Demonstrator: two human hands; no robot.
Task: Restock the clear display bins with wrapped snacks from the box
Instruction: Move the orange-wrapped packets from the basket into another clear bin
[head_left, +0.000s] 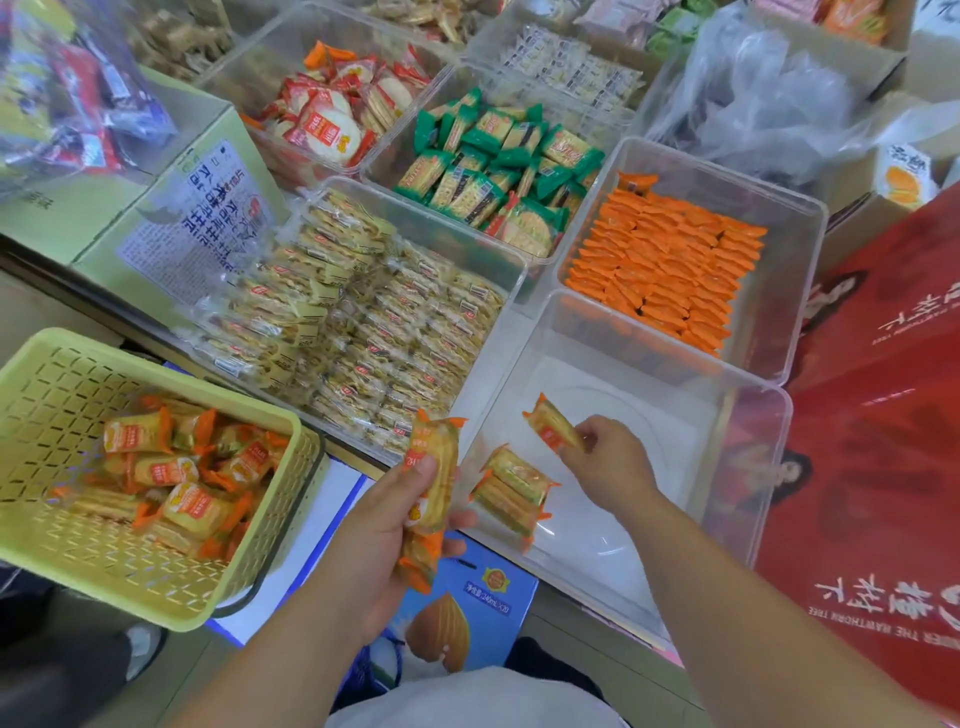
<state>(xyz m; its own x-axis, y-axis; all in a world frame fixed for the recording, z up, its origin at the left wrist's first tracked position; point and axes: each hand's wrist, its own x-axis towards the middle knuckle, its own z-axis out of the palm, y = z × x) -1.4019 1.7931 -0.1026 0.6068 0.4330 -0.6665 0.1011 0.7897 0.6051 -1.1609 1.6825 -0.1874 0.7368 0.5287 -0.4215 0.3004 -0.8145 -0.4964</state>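
A nearly bare clear bin (727, 415) stands in front of me; two orange-and-yellow wrapped snacks (511, 488) lie against its near left wall. Over this bin, my right hand (610, 467) pinches one such snack (553, 425) by its end. My left hand (384, 525) grips a small stack of the same snacks (430, 486) just outside the bin's left wall. A yellow-green plastic basket (52, 395) at the left holds several more of these snacks (176, 483).
Other clear bins behind hold pale yellow crackers (374, 322), orange packets (670, 265), green packets (498, 166) and red-and-white rice crackers (332, 114). A printed cardboard box (187, 223) sits at the left, a red gift box (883, 415) at the right, a blue carton (467, 603) below my hands.
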